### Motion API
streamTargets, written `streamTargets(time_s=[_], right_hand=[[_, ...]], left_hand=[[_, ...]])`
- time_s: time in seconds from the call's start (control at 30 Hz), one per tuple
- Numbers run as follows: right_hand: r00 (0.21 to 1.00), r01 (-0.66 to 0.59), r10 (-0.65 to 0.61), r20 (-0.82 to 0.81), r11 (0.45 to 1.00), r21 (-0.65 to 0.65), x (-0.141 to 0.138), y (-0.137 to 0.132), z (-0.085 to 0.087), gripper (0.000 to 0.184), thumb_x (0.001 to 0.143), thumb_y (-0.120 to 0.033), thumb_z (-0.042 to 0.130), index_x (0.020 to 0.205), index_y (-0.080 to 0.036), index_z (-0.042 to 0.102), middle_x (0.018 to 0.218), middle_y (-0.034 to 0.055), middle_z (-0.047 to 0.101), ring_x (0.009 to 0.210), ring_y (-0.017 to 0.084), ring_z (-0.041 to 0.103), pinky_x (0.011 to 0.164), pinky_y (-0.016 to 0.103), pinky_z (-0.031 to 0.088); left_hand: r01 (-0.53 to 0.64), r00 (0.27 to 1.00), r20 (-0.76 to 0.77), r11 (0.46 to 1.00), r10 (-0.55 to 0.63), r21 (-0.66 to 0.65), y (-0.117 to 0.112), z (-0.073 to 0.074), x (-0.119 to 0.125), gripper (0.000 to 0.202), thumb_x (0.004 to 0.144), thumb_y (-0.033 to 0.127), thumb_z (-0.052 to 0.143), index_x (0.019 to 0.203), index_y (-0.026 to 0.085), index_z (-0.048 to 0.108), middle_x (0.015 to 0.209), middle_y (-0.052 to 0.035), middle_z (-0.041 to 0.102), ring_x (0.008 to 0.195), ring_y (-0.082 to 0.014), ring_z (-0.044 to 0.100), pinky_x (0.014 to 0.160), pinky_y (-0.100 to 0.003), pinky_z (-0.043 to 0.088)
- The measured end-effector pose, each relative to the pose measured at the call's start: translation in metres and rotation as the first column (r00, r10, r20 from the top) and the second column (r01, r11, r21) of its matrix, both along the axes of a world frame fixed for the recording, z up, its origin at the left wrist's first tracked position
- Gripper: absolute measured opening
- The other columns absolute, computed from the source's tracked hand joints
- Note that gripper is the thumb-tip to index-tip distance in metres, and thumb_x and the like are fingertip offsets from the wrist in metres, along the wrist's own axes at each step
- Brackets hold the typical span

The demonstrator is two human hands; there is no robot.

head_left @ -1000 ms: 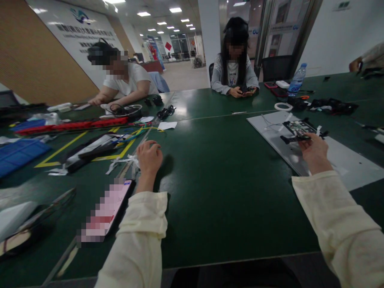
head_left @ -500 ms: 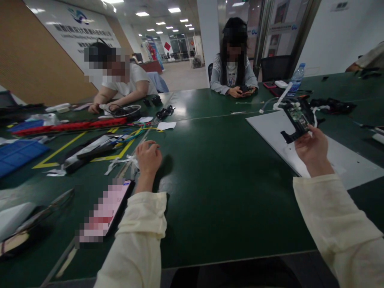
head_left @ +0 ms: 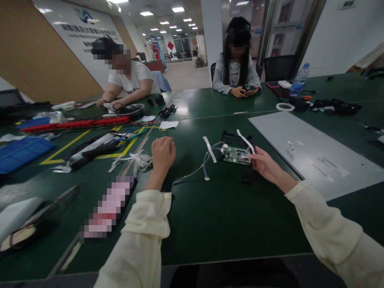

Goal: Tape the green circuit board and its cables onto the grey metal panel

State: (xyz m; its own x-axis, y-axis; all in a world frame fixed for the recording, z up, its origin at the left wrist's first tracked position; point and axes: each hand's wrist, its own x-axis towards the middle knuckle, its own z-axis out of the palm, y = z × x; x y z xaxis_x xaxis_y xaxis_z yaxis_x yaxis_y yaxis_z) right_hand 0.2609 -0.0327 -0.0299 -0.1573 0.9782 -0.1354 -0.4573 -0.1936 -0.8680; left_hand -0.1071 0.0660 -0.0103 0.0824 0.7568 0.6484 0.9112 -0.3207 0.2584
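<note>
My right hand (head_left: 265,162) pinches the right end of a green circuit board (head_left: 235,155) set in a black plastic frame (head_left: 229,138). Thin grey-blue cables (head_left: 207,162) trail from the board's left side towards the table. A white strip (head_left: 245,141) lies across the frame near my fingers, and another white strip (head_left: 209,149) stands out on the left. My left hand (head_left: 163,156) is loosely closed, knuckles up, with nothing visible in it. It is over the table, beside crumpled white strips (head_left: 139,161) and apart from the board.
A large grey panel (head_left: 303,140) lies on the right, with a white tape roll (head_left: 285,107) beyond it. A phone (head_left: 109,208) is by my left forearm. Cables, a red strip (head_left: 78,123) and a blue tray (head_left: 24,154) crowd the left. Two people sit across the table.
My right hand has brought the circuit board and frame left from above the grey panel to the middle of the green table. My left hand has shifted slightly right in view and stays curled.
</note>
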Motion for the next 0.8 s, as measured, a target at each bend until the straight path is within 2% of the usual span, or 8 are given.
streamTargets(time_s=[0.07, 0.1, 0.13, 0.17, 0.23, 0.3, 0.43, 0.8], right_hand=[[0.999, -0.030, 0.030, 0.014, 1.000, -0.007, -0.003, -0.001, -0.004, 0.037, 0.060, -0.022, 0.079, 0.089, -0.025, 0.057, 0.075, -0.0077, 0.064, 0.062, 0.009, 0.060, 0.054, 0.019, 0.045], [0.999, -0.033, 0.033, 0.011, 0.999, -0.009, -0.004, -0.001, -0.005, 0.037, 0.060, -0.022, 0.079, 0.089, -0.025, 0.057, 0.076, -0.0078, 0.064, 0.064, 0.009, 0.061, 0.055, 0.019, 0.046], [1.000, -0.030, 0.030, 0.004, 0.999, -0.010, -0.004, -0.001, -0.005, 0.036, 0.061, -0.022, 0.079, 0.089, -0.025, 0.057, 0.077, -0.0079, 0.064, 0.064, 0.008, 0.061, 0.055, 0.019, 0.045], [1.000, -0.028, 0.028, -0.004, 1.000, -0.010, -0.003, -0.001, -0.005, 0.035, 0.062, -0.023, 0.079, 0.089, -0.025, 0.057, 0.077, -0.0078, 0.064, 0.065, 0.008, 0.061, 0.055, 0.019, 0.045], [0.999, -0.031, 0.031, -0.017, 1.000, -0.006, -0.003, -0.002, -0.005, 0.033, 0.064, -0.023, 0.078, 0.089, -0.025, 0.057, 0.079, -0.0074, 0.064, 0.064, 0.008, 0.060, 0.055, 0.018, 0.045], [0.999, -0.045, 0.045, -0.014, 0.999, 0.004, -0.003, -0.002, -0.004, 0.032, 0.065, -0.023, 0.078, 0.089, -0.025, 0.057, 0.080, -0.0072, 0.064, 0.065, 0.007, 0.059, 0.056, 0.018, 0.045], [0.998, -0.056, 0.055, 0.024, 0.998, 0.016, -0.005, -0.003, -0.005, 0.033, 0.064, -0.022, 0.078, 0.089, -0.025, 0.058, 0.079, -0.0071, 0.063, 0.068, 0.009, 0.061, 0.060, 0.020, 0.048], [0.993, -0.068, 0.063, 0.099, 0.997, 0.047, -0.010, -0.005, -0.005, 0.037, 0.066, -0.025, 0.077, 0.098, -0.025, 0.058, 0.089, -0.0030, 0.066, 0.076, 0.012, 0.064, 0.063, 0.021, 0.051]], left_hand=[[0.105, 0.963, 0.264, 0.982, -0.061, -0.155, -0.004, 0.003, 0.022, 0.038, 0.093, 0.040, 0.036, 0.095, 0.016, 0.065, 0.103, -0.0118, 0.067, 0.105, -0.0251, 0.059, 0.097, -0.039, 0.040], [0.205, 0.898, 0.433, 0.943, -0.075, -0.262, -0.007, 0.005, 0.033, 0.047, 0.094, 0.046, 0.032, 0.091, 0.015, 0.066, 0.097, -0.0116, 0.069, 0.098, -0.0240, 0.062, 0.092, -0.038, 0.044], [0.344, 0.796, 0.601, 0.870, -0.071, -0.352, -0.012, 0.007, 0.044, 0.053, 0.094, 0.052, 0.029, 0.093, 0.014, 0.066, 0.097, -0.0119, 0.070, 0.095, -0.0235, 0.064, 0.088, -0.037, 0.047], [0.500, 0.690, 0.722, 0.758, -0.055, -0.419, -0.017, 0.009, 0.054, 0.056, 0.093, 0.057, 0.030, 0.099, 0.014, 0.066, 0.101, -0.0123, 0.070, 0.094, -0.0233, 0.066, 0.086, -0.037, 0.049], [0.682, 0.579, 0.815, 0.538, 0.018, -0.496, -0.031, 0.012, 0.072, 0.057, 0.089, 0.062, 0.039, 0.105, 0.014, 0.066, 0.106, -0.0134, 0.070, 0.094, -0.0230, 0.067, 0.084, -0.036, 0.051], [0.759, 0.518, 0.855, 0.445, 0.032, -0.476, -0.043, 0.015, 0.086, 0.050, 0.086, 0.059, 0.051, 0.105, 0.015, 0.067, 0.108, -0.0132, 0.070, 0.096, -0.0220, 0.066, 0.086, -0.034, 0.051], [0.811, 0.422, 0.906, 0.437, 0.024, -0.389, -0.055, 0.013, 0.097, 0.034, 0.081, 0.043, 0.067, 0.101, 0.016, 0.070, 0.106, -0.0115, 0.071, 0.093, -0.0194, 0.067, 0.085, -0.032, 0.053], [0.762, 0.439, 0.886, 0.461, 0.147, -0.454, -0.046, 0.001, 0.086, 0.023, 0.079, 0.030, 0.072, 0.096, 0.014, 0.071, 0.100, -0.0118, 0.073, 0.084, -0.0175, 0.070, 0.078, -0.029, 0.056]])
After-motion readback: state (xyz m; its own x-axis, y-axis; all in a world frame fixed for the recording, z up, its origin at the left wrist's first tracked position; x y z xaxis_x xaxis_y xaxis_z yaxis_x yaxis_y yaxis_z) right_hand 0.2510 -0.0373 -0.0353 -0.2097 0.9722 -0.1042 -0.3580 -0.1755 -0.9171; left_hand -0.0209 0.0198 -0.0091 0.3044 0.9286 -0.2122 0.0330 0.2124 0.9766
